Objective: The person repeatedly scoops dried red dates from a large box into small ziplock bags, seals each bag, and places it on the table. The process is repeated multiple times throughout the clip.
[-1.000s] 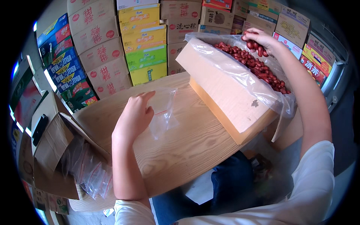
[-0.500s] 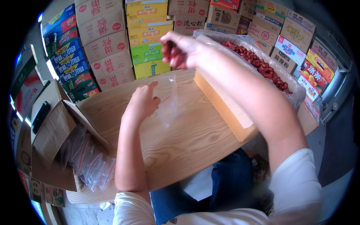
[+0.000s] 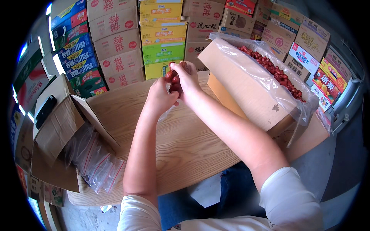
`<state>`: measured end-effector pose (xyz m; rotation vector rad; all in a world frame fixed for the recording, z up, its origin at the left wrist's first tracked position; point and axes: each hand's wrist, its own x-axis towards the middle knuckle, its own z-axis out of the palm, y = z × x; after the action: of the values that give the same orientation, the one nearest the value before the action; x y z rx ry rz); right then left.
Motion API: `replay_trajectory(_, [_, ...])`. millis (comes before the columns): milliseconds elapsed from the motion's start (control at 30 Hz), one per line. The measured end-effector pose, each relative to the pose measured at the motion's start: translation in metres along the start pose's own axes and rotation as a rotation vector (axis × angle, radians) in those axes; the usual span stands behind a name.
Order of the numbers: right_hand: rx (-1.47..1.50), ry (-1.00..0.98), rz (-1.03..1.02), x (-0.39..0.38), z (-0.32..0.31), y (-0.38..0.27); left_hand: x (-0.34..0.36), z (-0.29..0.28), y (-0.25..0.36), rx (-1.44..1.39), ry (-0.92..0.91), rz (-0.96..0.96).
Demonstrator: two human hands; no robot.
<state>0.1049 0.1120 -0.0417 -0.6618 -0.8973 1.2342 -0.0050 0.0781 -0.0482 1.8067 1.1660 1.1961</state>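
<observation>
Right hand [image 3: 189,80], cupped around glossy dark-red oval dates [image 3: 175,81], meets left hand [image 3: 158,96], gripping thin clear plastic bag [image 3: 165,114] above wood-grain table [image 3: 192,150]. Bag's visible end points down-left, long axis slanting from hands; rest hidden. Hands stood apart half second earlier.

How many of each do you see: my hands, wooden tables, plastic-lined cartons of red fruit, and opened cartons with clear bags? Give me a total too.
Hands, left hand and right hand: 2
Wooden table: 1
Plastic-lined carton of red fruit: 1
Opened carton with clear bags: 1
Total: 5
</observation>
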Motion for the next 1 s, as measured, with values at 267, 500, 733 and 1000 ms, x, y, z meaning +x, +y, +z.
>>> replay_trajectory(267, [0.086,-0.058,0.055,-0.019,-0.006,0.001,-0.001,0.001,0.002,0.098,0.056,-0.027])
replay_trajectory(500, [0.026,-0.075,0.061,-0.020,-0.013,0.000,0.001,0.003,-0.001,0.103,0.077,0.009])
replay_trajectory(733, [0.015,-0.076,0.129,-0.021,-0.015,-0.005,0.001,0.005,-0.001,-0.038,0.026,-0.045])
replay_trajectory(1000, [-0.129,-0.052,0.073,-0.019,-0.008,-0.002,0.005,0.009,-0.012,-0.080,0.034,-0.030])
